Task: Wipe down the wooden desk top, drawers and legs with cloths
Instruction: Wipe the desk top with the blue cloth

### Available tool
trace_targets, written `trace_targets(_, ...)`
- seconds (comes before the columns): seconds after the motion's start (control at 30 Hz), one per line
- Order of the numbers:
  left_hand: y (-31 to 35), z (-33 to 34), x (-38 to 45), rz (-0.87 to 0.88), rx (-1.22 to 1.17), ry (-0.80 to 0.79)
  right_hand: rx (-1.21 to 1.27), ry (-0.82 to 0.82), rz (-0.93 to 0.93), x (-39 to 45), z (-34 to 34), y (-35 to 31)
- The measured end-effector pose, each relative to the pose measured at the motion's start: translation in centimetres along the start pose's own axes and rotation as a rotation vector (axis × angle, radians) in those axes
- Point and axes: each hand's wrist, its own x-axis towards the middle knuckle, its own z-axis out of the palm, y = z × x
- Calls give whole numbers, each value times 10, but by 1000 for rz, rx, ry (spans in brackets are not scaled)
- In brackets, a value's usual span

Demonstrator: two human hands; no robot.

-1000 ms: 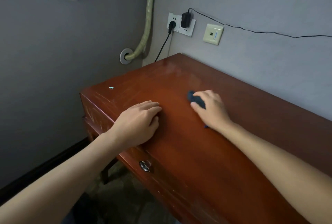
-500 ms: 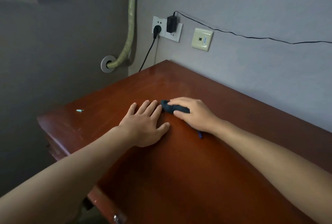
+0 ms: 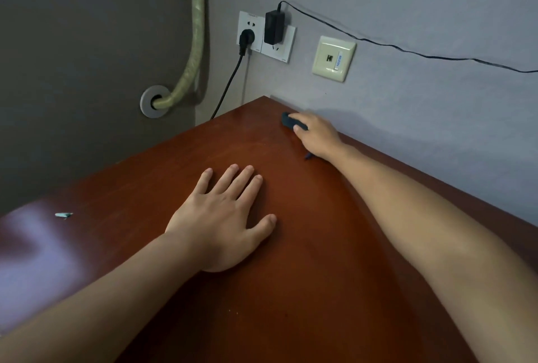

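A reddish-brown wooden desk top [image 3: 305, 260] fills the lower part of the view. My left hand [image 3: 224, 217] lies flat on it near the middle, fingers straight and spread. My right hand [image 3: 318, 135] is at the far back corner by the wall, its fingers curled over a small dark blue cloth [image 3: 289, 121] pressed to the wood. A bit of the cloth sticks out under the wrist. The drawers and legs are out of view.
A small pale green scrap [image 3: 64, 215] lies on the desk's left part. On the grey wall behind are a double socket with a black plug and adapter [image 3: 273, 27], a beige data outlet [image 3: 334, 58], a thin black cable and a green-wrapped pipe [image 3: 192, 51].
My right hand slid the cloth away from me to the desk's back corner by the wall. My left hand flattened on the top. The view moved in over the desk, hiding the drawer front.
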Motion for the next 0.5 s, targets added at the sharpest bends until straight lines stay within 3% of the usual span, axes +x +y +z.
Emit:
trace_targets(0.17, 1, 1, -1, -7, 0, 10, 190, -20, -124, -89, -19, -7)
trace_targets(0.27, 2, 2, -1, -9, -6, 16, 174, -61, -159, -119, -33, 7)
trace_targets(0.37, 3, 2, -1, -8, -12, 22, 9, -19, -124, -94, -27, 18)
trace_targets(0.5, 3, 2, -1, -6, -37, 38, 35, 53, -79, -15, 0, 9)
